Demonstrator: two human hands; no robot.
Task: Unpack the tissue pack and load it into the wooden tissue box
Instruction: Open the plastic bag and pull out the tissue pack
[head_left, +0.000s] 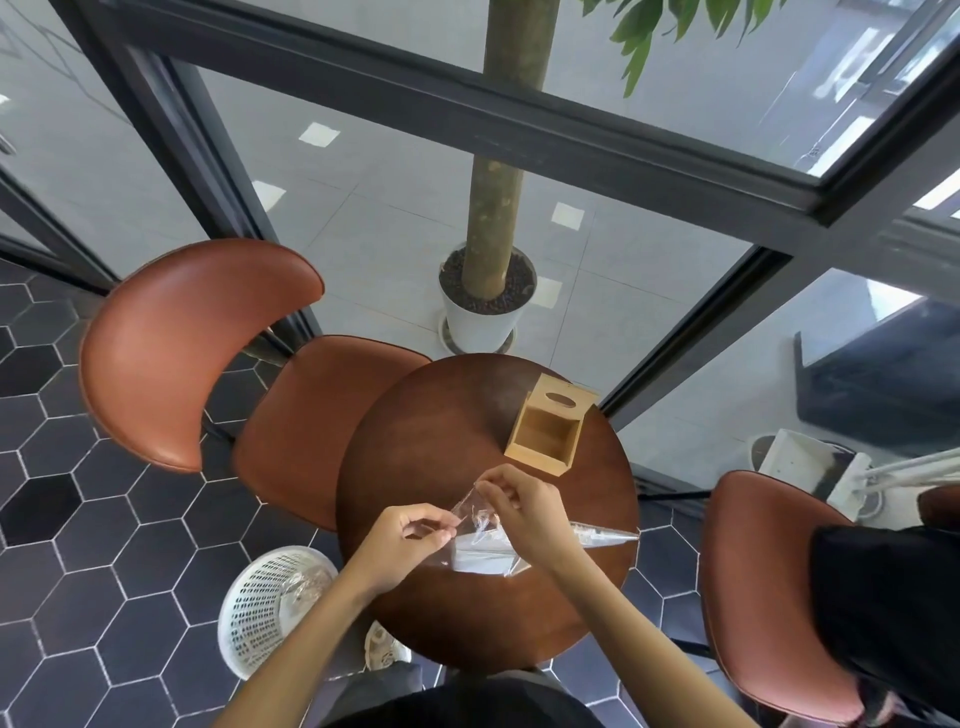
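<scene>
We were mid-unwrap w/ both hands, left hand (402, 540) & right hand (524, 512) pinching the clear plastic-wrapped white tissue pack (480, 553) on the round dark-wood counter (426, 441); next, prob. freeing tissues for the open light wooden tissue box (545, 434) nearby.

the white tissue pack in clear, crinkled plastic wrap (480, 556) lies near the near edge of the round dark wooden table (415, 467), its wrap pulled up and stretched open. the light wooden tissue box (550, 423) stands open-topped near the far right edge, well apart.
</scene>
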